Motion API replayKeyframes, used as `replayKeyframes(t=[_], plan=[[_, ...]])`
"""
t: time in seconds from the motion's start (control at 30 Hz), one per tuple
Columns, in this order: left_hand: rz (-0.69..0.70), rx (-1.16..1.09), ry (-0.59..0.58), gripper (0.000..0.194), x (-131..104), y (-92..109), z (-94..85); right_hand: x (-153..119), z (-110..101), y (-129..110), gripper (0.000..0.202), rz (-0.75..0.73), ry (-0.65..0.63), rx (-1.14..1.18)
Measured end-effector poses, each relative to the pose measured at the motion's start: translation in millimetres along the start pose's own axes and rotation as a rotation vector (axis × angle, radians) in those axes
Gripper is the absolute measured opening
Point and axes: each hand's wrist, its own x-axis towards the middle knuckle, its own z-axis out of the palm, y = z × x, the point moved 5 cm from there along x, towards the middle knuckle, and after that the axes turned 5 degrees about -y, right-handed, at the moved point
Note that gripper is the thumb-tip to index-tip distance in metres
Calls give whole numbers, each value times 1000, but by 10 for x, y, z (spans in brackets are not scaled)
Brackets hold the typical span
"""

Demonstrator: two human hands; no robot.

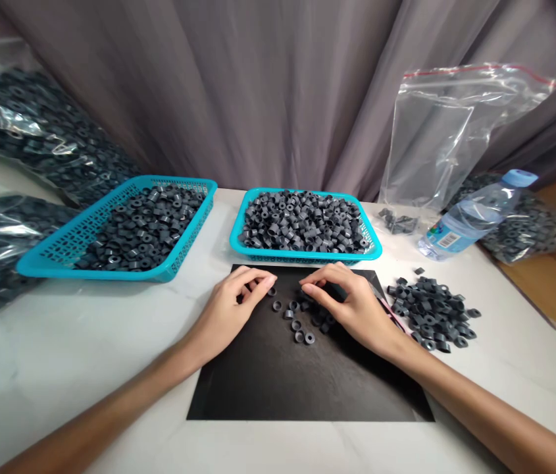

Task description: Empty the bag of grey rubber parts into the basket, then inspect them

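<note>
While both hands are low over the black mat, the small dark-gray plastic caps lie between them, some with the round mouth upward and one or two showing a hole in the centre. The left hand has its thumb and forefinger brought close together at the tips, with one cap just below them; I cannot tell if they grip it. The right hand is curled in a similar pinching form above a group of caps, and whether something is between its fingertips is also hidden from me.

For handling such small pieces well, I think it is better to take one at a time, by its side wall, with light pressure, so that it does not jump away. The caps are dark on a dark mat, so the few separate ones near the middle should be easier to catch than those crowded under the right palm. The right wrist is near the loose heap on the table, so the forearm should be lifted a little when it moves, or it could push caps aside.
</note>
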Motion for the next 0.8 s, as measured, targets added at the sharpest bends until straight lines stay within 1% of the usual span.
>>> replayKeyframes(t=[0.07,0.13,0.17,0.2,0.3,0.43,0.53,0.6,0.67,0.73,0.8], plan=[[94,46,23,24,-50,99,-5,29,17,-38,9,13,-1,45],[210,113,35,34,-113,200,8,47,58,-84,11,6,-27,112],[256,129,39,34,-142,234,17,50,83,-106,12,-2,-46,142],[287,131,44,30,-165,255,22,48,108,-126,14,-10,-64,166],[315,94,73,13,-193,256,13,28,159,-154,17,-20,-84,187],[338,44,54,7,-175,248,1,1,178,-127,13,14,-61,159],[309,-15,23,7,-146,225,5,-12,180,-112,12,26,-61,138],[236,-85,21,8,-119,175,-9,-16,170,-109,11,27,-52,113],[140,-160,66,10,-96,101,-71,-11,150,-97,10,39,-23,86],[76,-176,107,12,-80,38,-167,4,140,-74,9,57,-6,65],[51,-113,73,13,-64,-9,-249,24,152,-45,8,69,-18,40]])
